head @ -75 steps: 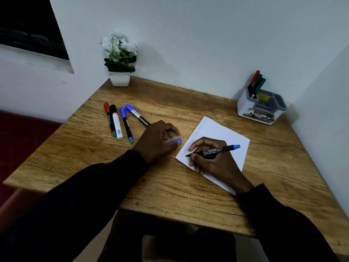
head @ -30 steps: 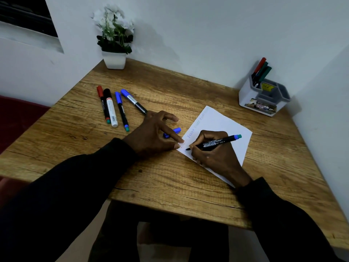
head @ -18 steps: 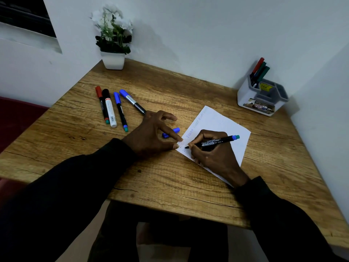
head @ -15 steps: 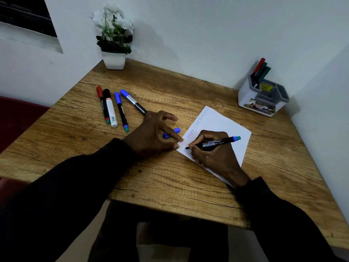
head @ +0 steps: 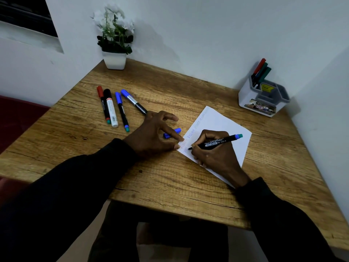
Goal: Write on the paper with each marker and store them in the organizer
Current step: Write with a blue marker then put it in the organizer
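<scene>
A wooden table (head: 170, 186) with a strong grain fills a corner where two plain white walls (head: 207, 35) meet, and the light is dim and cool. At the table's far left corner stands a white pot of white flowers (head: 114, 37), casting a soft shadow on the wall behind it. A dark window recess (head: 24, 17) with a pale sill shows at upper left, and something dark red (head: 17, 121), perhaps a seat, lies low beside the table's left edge.

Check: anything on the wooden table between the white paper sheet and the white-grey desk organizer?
Nothing. Head view shows bare wooden table between the white paper sheet and the white-grey desk organizer.
</scene>
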